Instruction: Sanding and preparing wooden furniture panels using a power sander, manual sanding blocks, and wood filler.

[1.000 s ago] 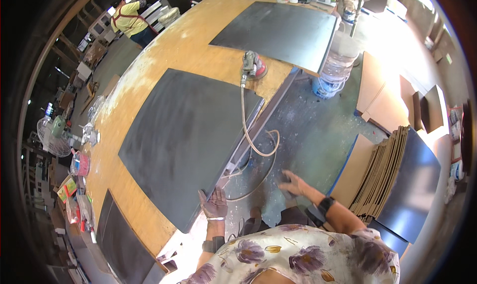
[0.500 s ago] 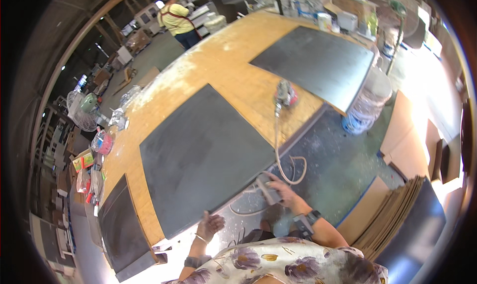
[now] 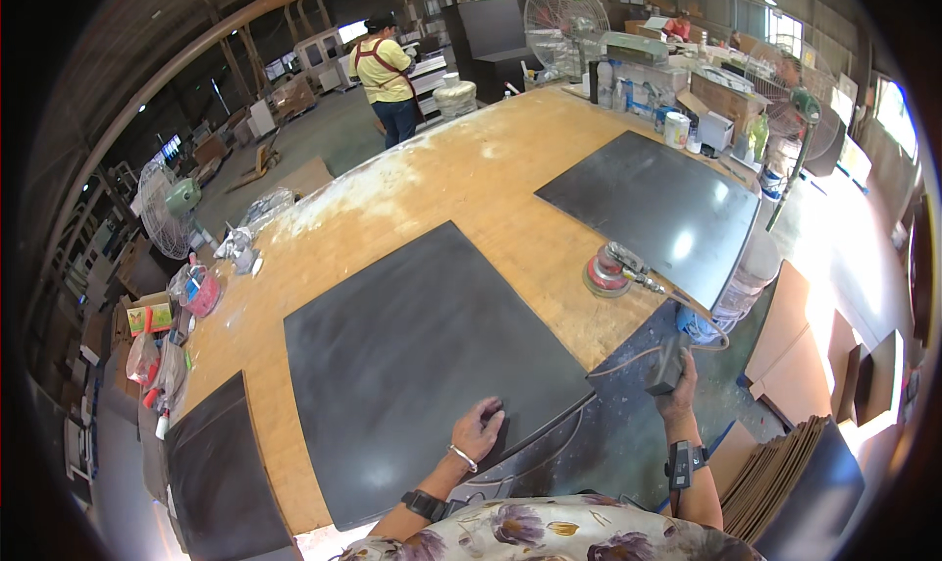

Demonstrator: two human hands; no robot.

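Note:
A dark grey, smooth panel (image 3: 422, 365) lies on the wooden worktable in front of me. My left hand (image 3: 475, 431) is over its near edge, fingers loosely bent and apart, holding nothing I can see. In my right hand (image 3: 677, 389) is a dark grey sanding block (image 3: 666, 364), gripped beyond the panel's right corner, above the floor and apart from the panel. A red and metal orbital sander (image 3: 608, 272) with a hose sits on the table, between this panel and a second dark panel (image 3: 657, 203).
Another dark panel (image 3: 221, 473) lies at the left. White dust marks the worktable (image 3: 471, 173). Stacked cardboard (image 3: 775, 482) leans at my lower right. Buckets and bottles stand at the far right corner. A person (image 3: 388, 80) in a yellow shirt stands beyond the table.
My view has lifted and shifted. The right hand has moved right and away from the panel's edge with the sanding block. My left hand has come up over the panel.

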